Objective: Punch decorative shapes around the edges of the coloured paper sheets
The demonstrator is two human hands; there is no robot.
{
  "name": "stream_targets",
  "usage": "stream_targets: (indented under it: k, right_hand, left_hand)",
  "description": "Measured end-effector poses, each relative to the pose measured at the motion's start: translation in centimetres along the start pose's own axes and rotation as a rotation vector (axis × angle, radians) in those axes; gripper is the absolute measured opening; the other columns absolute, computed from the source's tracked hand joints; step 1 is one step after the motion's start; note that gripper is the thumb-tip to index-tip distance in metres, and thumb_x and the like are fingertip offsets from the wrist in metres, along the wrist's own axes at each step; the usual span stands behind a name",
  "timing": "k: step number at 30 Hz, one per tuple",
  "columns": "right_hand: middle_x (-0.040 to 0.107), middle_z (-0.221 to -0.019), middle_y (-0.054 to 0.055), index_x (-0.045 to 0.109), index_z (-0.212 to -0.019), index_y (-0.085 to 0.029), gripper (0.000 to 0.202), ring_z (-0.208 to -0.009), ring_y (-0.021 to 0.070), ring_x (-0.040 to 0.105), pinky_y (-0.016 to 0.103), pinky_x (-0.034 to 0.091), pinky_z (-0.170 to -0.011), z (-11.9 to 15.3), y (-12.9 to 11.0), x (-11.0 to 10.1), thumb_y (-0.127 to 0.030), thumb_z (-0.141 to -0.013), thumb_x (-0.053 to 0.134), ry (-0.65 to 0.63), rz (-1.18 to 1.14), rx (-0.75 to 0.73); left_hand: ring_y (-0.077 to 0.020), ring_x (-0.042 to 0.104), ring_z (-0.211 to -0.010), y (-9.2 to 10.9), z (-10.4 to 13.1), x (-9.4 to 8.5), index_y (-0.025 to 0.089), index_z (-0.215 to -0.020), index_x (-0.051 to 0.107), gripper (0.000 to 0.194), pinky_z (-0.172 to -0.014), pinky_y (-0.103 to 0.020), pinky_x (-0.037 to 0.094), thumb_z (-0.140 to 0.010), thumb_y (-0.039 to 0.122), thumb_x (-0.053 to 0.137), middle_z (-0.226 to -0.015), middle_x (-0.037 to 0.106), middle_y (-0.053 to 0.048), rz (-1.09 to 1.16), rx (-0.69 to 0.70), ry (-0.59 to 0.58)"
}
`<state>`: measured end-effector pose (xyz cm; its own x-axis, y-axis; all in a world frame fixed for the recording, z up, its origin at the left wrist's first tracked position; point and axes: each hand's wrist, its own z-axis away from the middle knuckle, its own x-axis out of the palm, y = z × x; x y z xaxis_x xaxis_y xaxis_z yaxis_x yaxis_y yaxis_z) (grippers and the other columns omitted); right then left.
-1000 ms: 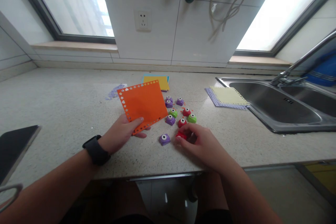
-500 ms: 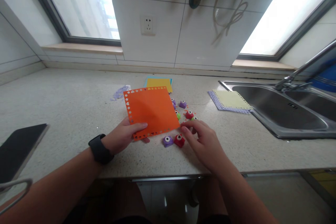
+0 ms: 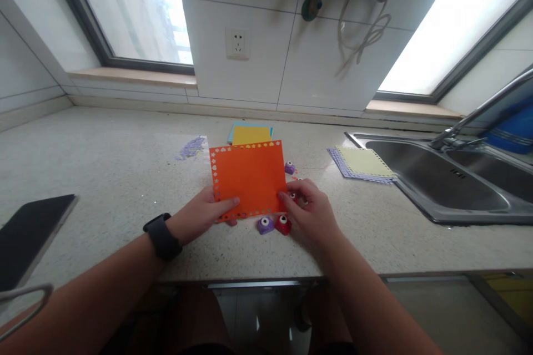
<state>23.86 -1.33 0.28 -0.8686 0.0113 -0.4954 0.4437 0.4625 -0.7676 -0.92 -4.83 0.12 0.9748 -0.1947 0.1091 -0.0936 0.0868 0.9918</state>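
My left hand (image 3: 208,206) pinches the lower left of a sheet of orange paper (image 3: 250,177), thumb in front and fingers behind. Small shapes are punched along the sheet's top, left and bottom edges. At its right edge my right hand (image 3: 312,208) is closed, the thumb lying over the paper. A red craft punch with a white eye (image 3: 292,196) shows among the right fingers; I cannot tell whether it is gripped. Just below the sheet, a purple craft punch (image 3: 265,225) and another red punch (image 3: 283,224) sit on the counter.
Behind the sheet lie yellow paper (image 3: 251,134) and a purple punch (image 3: 290,167). Purple scraps (image 3: 191,147) are at left, near a dark flat object (image 3: 35,233). Pale punched sheets (image 3: 364,161) rest beside the sink (image 3: 433,208). A cable (image 3: 25,291) crosses the lower left.
The orange paper has shifted right and turned slightly, its right edge now higher. My right thumb has come onto that edge. More of the punches are now covered.
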Motion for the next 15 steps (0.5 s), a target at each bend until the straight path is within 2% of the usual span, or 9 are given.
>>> stream_targets:
  k: [4, 6, 9, 12, 15]
  right_hand:
    - [0.066, -0.089, 0.007, 0.071, -0.095, -0.022, 0.013, -0.081, 0.0210, 0.060, 0.041, 0.049, -0.077, -0.1, -0.2, -0.5, -0.031, -0.089, 0.064, 0.051, -0.056, -0.021]
    - [0.069, -0.091, 0.007, 0.071, -0.102, -0.021, 0.019, -0.081, 0.0209, 0.062, 0.041, 0.050, -0.077, -0.3, 0.1, -0.8, -0.034, -0.092, 0.061, 0.135, -0.156, 0.035]
    - [0.070, -0.084, 0.005, 0.070, -0.102, -0.020, 0.022, -0.077, 0.0196, 0.063, 0.037, 0.050, -0.072, -0.5, 0.8, -1.3, -0.036, -0.094, 0.058, 0.303, -0.264, 0.136]
    - [0.069, -0.080, 0.004, 0.071, -0.098, -0.020, 0.020, -0.075, 0.0185, 0.062, 0.034, 0.048, -0.070, -0.9, 1.4, -2.2, -0.035, -0.092, 0.059, 0.418, -0.280, 0.170]
    - [0.069, -0.081, 0.004, 0.071, -0.098, -0.020, 0.020, -0.077, 0.0193, 0.063, 0.035, 0.048, -0.071, -1.8, 1.7, -3.4, -0.034, -0.090, 0.060, 0.414, -0.245, 0.143]
  left_hand:
    - [-0.0179, 0.068, -0.064, -0.1, 0.0, -0.2, 0.017, -0.100, 0.076, 0.020, -0.054, -0.027, 0.058, -0.085, 0.030, 0.073, -0.087, 0.077, -0.010, -0.019, 0.004, 0.001]
    - [-0.0186, 0.068, -0.063, -0.3, 0.0, -0.4, 0.016, -0.098, 0.075, 0.019, -0.053, -0.027, 0.057, -0.087, 0.031, 0.071, -0.080, 0.076, -0.009, -0.004, 0.022, 0.010]
    - [-0.0194, 0.069, -0.061, -0.4, -0.1, -0.5, 0.013, -0.095, 0.073, 0.020, -0.052, -0.027, 0.057, -0.087, 0.032, 0.071, -0.074, 0.075, -0.009, 0.039, 0.031, 0.037]
    - [-0.0197, 0.070, -0.059, -0.3, -0.2, -0.5, 0.012, -0.093, 0.073, 0.020, -0.051, -0.027, 0.057, -0.084, 0.030, 0.075, -0.074, 0.075, -0.009, 0.102, 0.032, 0.083]
    - [-0.0197, 0.071, -0.061, -0.3, -0.3, -0.5, 0.012, -0.097, 0.072, 0.022, -0.050, -0.027, 0.057, -0.083, 0.028, 0.076, -0.079, 0.076, -0.009, 0.164, 0.045, 0.116]
